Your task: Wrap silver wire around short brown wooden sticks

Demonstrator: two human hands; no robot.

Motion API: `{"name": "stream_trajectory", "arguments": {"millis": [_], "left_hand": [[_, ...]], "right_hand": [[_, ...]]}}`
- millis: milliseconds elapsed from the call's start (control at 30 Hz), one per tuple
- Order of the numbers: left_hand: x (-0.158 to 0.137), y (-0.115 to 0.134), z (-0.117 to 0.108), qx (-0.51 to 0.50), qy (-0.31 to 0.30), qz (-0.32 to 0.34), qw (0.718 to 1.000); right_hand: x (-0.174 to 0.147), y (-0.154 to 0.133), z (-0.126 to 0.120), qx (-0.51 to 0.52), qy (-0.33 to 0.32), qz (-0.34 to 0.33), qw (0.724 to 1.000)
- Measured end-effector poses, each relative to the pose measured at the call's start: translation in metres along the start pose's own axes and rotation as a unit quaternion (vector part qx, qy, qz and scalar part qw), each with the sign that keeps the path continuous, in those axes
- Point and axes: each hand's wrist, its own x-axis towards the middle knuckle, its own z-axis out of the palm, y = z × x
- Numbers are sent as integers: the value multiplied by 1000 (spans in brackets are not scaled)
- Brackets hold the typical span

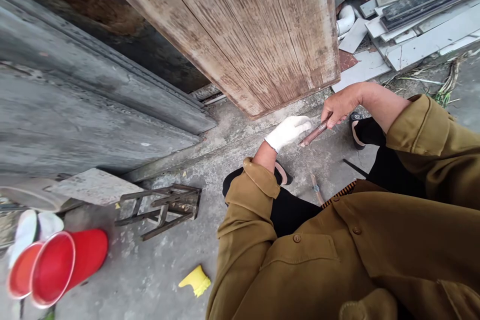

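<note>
In the head view, my right hand [339, 105] is bare and closed around one end of a reddish-brown rod [315, 133] with a pale tip. The rod slants down toward the left; I cannot make out its exact kind. My left hand [287, 132] wears a white glove. It is beside the rod, fingers stretched toward it and slightly curved, with nothing visible in them. On the concrete between my legs lies a thin brown stick-like thing [316, 187] with a greyish band, partly hidden by my clothes.
A weathered wooden door panel [262, 35] stands in front of me. White and dark boards [420, 35] are piled at right, near a white pipe [345, 20]. To the left are a small wooden stool [165, 207], red buckets [84, 257] and a yellow cloth-like thing [196, 280].
</note>
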Motion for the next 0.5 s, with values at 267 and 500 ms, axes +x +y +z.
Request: {"name": "stream_trajectory", "arguments": {"millis": [267, 500], "left_hand": [[-1, -2, 7, -227, -12, 13, 974], [-6, 14, 20, -182, -21, -18, 983]], "right_hand": [[-15, -6, -5, 106, 155, -68, 980], [-12, -6, -7, 150, 438, -10, 887]]}}
